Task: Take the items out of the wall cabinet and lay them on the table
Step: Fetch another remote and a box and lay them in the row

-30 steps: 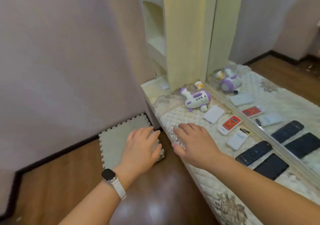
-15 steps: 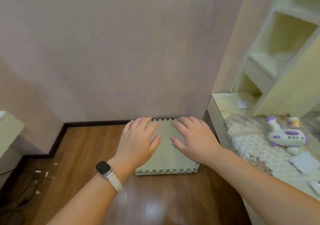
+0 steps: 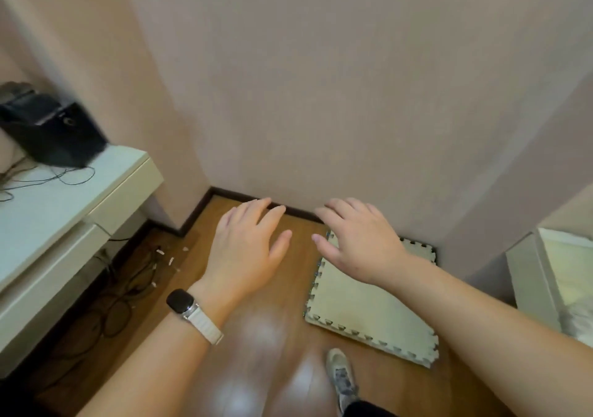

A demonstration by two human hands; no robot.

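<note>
My left hand [image 3: 247,246] is held out palm down over the wooden floor, fingers apart and holding nothing; a dark watch on a white strap [image 3: 189,310] is on its wrist. My right hand [image 3: 359,240] is stretched out beside it, also empty with fingers spread, above the near corner of a foam mat. Only a sliver of the white table [image 3: 526,275] shows at the right edge. The wall cabinet and the items on the table are out of view.
A pale foam puzzle mat [image 3: 369,304] lies on the floor against the pink wall. A white desk [image 3: 64,211] at left carries a black device [image 3: 51,127] and thin cables. More cables [image 3: 128,288] lie on the floor beneath it. My shoe [image 3: 341,375] shows at bottom.
The view has swung left, away from the table and cabinet shelves toward the wall corner and white desk. Both hands stay out in front, empty.
</note>
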